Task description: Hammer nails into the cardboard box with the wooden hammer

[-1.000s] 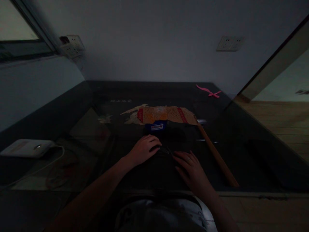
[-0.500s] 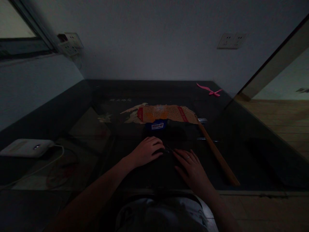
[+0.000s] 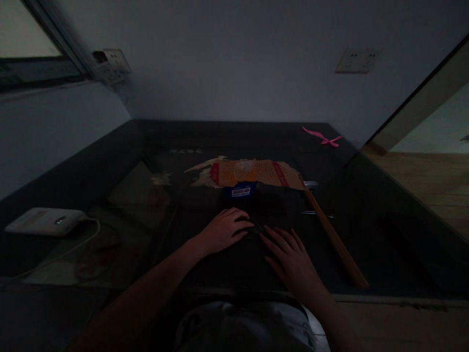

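Both of my hands rest low over the dark glossy tabletop [image 3: 227, 274]. My left hand [image 3: 229, 229] is curled, its fingers bent toward a thin dark object [image 3: 258, 227] that barely stands out from the table; its kind is not clear. On the other side of that object lies my right hand [image 3: 287, 249], fingers stretched and slightly apart, a ring on one of them. The index fingertip is close to the dark object; whether it touches cannot be made out. Beyond my hands sits a small blue packet [image 3: 241, 189] with a white label.
Behind the packet lies a patterned orange-tan sheet [image 3: 264, 172] with red bands and ragged edges. A long wooden handle [image 3: 337, 239] slants at right. A pink ribbon [image 3: 328, 141] lies far right, a white power bank [image 3: 46, 221] with a cable at left. Sockets [image 3: 358, 61] are on the wall.
The view has shifted slightly, so the surroundings sit a little further right. My hands stay nearly in place, with small finger movements around the dark object.
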Demonstrator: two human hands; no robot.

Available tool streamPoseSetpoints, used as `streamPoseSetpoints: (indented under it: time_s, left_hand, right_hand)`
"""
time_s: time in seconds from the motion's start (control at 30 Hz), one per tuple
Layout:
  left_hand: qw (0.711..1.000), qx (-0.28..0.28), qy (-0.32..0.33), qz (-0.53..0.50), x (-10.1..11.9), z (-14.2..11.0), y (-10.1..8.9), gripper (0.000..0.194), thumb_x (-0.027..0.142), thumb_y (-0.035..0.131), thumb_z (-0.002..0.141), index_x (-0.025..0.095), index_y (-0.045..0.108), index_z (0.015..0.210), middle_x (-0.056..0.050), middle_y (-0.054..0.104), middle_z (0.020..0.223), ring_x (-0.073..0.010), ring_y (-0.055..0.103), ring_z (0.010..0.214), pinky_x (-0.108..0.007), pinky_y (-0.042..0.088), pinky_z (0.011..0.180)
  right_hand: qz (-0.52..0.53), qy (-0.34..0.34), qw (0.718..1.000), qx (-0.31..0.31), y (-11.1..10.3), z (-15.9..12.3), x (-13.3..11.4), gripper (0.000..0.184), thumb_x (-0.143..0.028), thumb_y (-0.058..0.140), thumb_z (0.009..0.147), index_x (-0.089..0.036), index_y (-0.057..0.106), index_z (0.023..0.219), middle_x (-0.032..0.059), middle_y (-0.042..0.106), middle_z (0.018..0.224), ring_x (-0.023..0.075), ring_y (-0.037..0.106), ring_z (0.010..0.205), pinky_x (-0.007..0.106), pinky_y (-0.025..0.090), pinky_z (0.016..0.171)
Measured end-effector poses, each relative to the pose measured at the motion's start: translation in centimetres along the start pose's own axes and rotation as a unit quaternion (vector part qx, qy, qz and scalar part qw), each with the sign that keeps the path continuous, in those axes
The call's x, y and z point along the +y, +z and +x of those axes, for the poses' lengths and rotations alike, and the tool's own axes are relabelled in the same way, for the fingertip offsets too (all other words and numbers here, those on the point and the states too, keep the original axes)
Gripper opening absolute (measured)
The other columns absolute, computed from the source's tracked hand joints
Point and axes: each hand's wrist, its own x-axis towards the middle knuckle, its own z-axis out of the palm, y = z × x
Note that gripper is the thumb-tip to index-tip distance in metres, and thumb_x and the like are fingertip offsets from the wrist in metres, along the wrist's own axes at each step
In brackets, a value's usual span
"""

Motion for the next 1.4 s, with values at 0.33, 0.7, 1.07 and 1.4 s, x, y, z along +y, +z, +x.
streamPoseSetpoints:
  time_s: [0.33,0.7,1.07,1.4]
  left_hand:
    - [1.0,-0.001,-0.002,-0.001,0.3,0.0,-0.1,0.028,0.024,0.052,0.09,0.026,0.06,0.116,-0.004,0.056,0.118,-0.0198,0.05,0.11,-0.037,0.041,0.094]
    - [1.0,0.008,-0.003,-0.009,0.4,0.0,-0.3,0.026,0.022,0.052,0.089,0.024,0.059,0.114,-0.004,0.058,0.116,-0.0188,0.051,0.109,-0.036,0.041,0.094]
    - [0.99,0.072,-0.123,-0.009,-0.8,0.0,-0.7,0.02,0.018,0.049,0.09,0.021,0.061,0.105,-0.003,0.063,0.104,-0.0168,0.056,0.098,-0.031,0.046,0.087]
    - [0.972,0.114,-0.206,0.011,-2.2,0.2,-0.5,0.022,0.013,0.054,0.084,0.02,0.058,0.105,-0.005,0.061,0.104,-0.0189,0.058,0.095,-0.035,0.048,0.087]
  right_hand:
    - [-0.015,-0.005,1.0,0.003,0.7,-0.1,0.2,0.052,-0.022,0.05,0.09,-0.018,0.037,0.14,0.0017,0.044,0.145,0.027,0.04,0.126,0.056,0.03,0.105]
    - [0.012,0.005,1.0,0.027,0.7,0.0,0.3,0.053,-0.024,0.05,0.089,-0.024,0.037,0.14,0.0057,0.047,0.143,0.0262,0.045,0.125,0.055,0.033,0.104]
    - [0.017,0.004,1.0,0.023,0.6,0.0,0.5,0.046,-0.026,0.054,0.087,-0.026,0.047,0.133,0.0077,0.05,0.14,0.0268,0.047,0.123,0.058,0.035,0.102]
    - [0.005,-0.013,0.999,0.037,0.8,0.0,0.8,0.048,-0.027,0.055,0.086,-0.028,0.047,0.133,0.0072,0.051,0.139,0.0287,0.05,0.122,0.058,0.038,0.099]
